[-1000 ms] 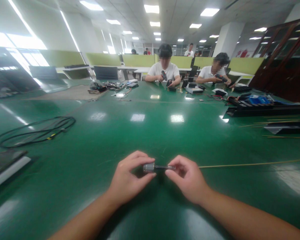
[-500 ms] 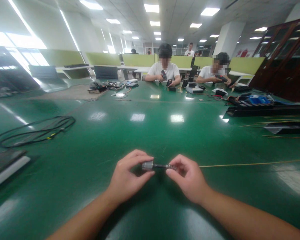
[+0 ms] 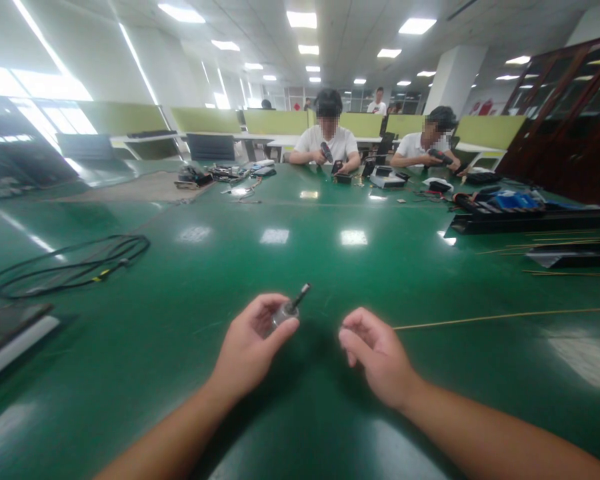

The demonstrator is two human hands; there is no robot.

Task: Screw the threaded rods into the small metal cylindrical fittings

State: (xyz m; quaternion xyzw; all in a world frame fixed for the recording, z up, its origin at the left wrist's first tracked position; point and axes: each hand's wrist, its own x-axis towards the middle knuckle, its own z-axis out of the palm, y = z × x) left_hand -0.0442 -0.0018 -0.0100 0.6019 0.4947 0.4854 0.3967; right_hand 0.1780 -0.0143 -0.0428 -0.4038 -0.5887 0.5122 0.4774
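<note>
One tool (image 3: 284, 313) sits in the left hand (image 3: 250, 341), its grey body gripped between thumb and fingers, above the table (image 3: 260, 270). Its long axis slants away and to the right, one dark shaft (image 3: 301, 297) leading with the tip free; how steeply it is raised I cannot tell. The left hand is the nearer one, being on the tool; the right hand (image 3: 375, 353) is right of the tool, apart from it, fingers curled in towards the thumb. Whether something small is pinched there I cannot tell. One rod (image 3: 480, 321) runs off rightward from behind that hand, well right of the tool; contact is unclear. Far left of the tool lies one slab (image 3: 15, 333), pale along its edge. Beyond and left of the tool is one looped cable (image 3: 124, 262). Beyond and far right of the tool are two black channels, a nearer (image 3: 575, 257) and a farther (image 3: 525, 223). Farthest beyond the tool sit two co-workers, one ahead (image 3: 343, 141), one rightward (image 3: 414, 145), each holding one drill (image 3: 326, 152)
</note>
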